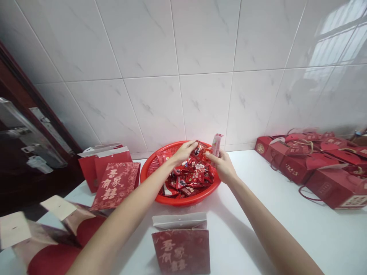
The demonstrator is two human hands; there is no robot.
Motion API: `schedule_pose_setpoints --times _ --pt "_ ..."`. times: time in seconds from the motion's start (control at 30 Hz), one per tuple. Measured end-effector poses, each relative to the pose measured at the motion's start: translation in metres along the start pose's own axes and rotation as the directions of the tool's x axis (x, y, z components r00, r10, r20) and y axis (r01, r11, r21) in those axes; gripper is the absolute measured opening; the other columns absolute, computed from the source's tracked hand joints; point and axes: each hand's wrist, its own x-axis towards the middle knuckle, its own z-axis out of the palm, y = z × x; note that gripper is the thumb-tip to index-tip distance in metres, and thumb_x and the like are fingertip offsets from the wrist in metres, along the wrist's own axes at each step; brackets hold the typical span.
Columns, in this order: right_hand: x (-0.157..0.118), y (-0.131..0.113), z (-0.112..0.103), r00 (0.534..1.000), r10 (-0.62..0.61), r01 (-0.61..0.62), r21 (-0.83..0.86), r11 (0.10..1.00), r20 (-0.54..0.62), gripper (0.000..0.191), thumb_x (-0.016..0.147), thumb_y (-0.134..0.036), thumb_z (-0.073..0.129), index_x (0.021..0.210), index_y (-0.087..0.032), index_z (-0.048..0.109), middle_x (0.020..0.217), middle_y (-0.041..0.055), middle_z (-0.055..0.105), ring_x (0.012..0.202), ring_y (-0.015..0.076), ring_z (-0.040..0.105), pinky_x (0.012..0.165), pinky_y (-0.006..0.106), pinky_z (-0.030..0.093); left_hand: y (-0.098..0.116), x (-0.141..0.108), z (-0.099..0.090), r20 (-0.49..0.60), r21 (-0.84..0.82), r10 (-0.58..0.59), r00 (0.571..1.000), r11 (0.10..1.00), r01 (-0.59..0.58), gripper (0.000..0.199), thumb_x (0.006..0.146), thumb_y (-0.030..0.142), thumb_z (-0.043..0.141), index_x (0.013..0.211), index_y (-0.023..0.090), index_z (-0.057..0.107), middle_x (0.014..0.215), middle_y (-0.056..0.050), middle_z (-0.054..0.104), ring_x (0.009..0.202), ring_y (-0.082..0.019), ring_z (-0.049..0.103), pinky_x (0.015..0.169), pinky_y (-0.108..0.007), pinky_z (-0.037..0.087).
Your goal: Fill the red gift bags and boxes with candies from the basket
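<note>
A red plastic basket (185,202) holds a heap of small red candy packets (195,177). My left hand (184,152) reaches over its back part, with the fingers closed at a red wrapped candy (200,148); the thumb side is partly hidden. At the basket's right rim, my right hand (224,166) grips a pale pink candy stick (217,143) that stands upright, along with a small orange-red packet (205,154) by the fingertips. Directly in front of me stands a dark red gift box (182,250) with its pale top flaps up.
Several closed red gift boxes with cord handles (304,164) sit at the right. To the left stand more red boxes (119,185), some with open flaps (59,208). A tiled wall (151,99) backs the white table (246,198); a dark door (25,152) is far left.
</note>
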Motion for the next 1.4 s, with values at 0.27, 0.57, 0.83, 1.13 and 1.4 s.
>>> schedule_pose_setpoints --times 0.27,0.57,0.83,1.13,1.4 --pt "0.000 -0.002 -0.001 0.980 0.109 -0.121 0.061 0.991 0.165 0.045 0.056 -0.039 0.090 0.090 -0.020 0.067 0.087 0.0022 0.067 0.083 0.0207 0.064 0.079 0.041 0.057 0.007 -0.009 0.022 0.016 0.359 0.216 0.976 0.910 -0.207 0.032 0.095 0.041 0.044 0.084 0.016 0.062 0.084 -0.003 0.068 0.081 -0.018 0.060 0.078 -0.029 0.046" --pt "0.003 0.006 0.001 0.999 -0.039 0.040 0.015 0.999 -0.030 0.042 0.057 -0.038 0.086 0.087 -0.017 0.066 0.081 0.0037 0.070 0.077 0.0203 0.065 0.077 0.037 0.053 -0.002 0.000 0.008 -0.115 0.162 0.008 0.993 0.987 0.011 0.028 0.088 0.032 0.047 0.101 0.015 0.065 0.099 -0.007 0.071 0.089 -0.019 0.065 0.081 -0.030 0.050" --pt "0.005 0.009 -0.001 0.995 -0.052 0.057 0.062 0.996 -0.082 0.038 0.064 -0.040 0.083 0.087 -0.018 0.060 0.078 0.0013 0.066 0.076 0.0195 0.063 0.075 0.036 0.053 -0.006 -0.017 0.000 0.432 0.682 -0.516 0.740 0.723 0.106 0.036 0.055 0.017 0.074 0.092 0.021 0.073 0.075 0.003 0.070 0.076 -0.019 0.064 0.068 -0.025 0.046" --pt "0.004 0.006 0.001 0.995 -0.046 0.053 0.077 0.996 -0.084 0.035 0.062 -0.037 0.081 0.085 -0.020 0.061 0.075 0.0001 0.065 0.074 0.0197 0.062 0.074 0.037 0.052 0.007 -0.014 -0.007 0.297 0.655 -0.367 0.882 0.750 0.092 0.028 0.063 0.035 0.073 0.055 0.020 0.051 0.053 0.005 0.049 0.054 -0.013 0.046 0.051 -0.025 0.030" --pt "0.001 0.002 0.002 0.996 -0.044 0.050 0.081 0.995 -0.081 0.047 0.061 -0.036 0.080 0.101 -0.020 0.061 0.092 0.0034 0.070 0.082 0.0208 0.064 0.077 0.036 0.052 0.009 -0.004 -0.008 -0.055 0.260 -0.052 0.997 0.963 0.065 0.047 0.072 0.063 0.067 0.072 0.017 0.055 0.063 0.003 0.050 0.059 -0.012 0.046 0.056 -0.025 0.034"
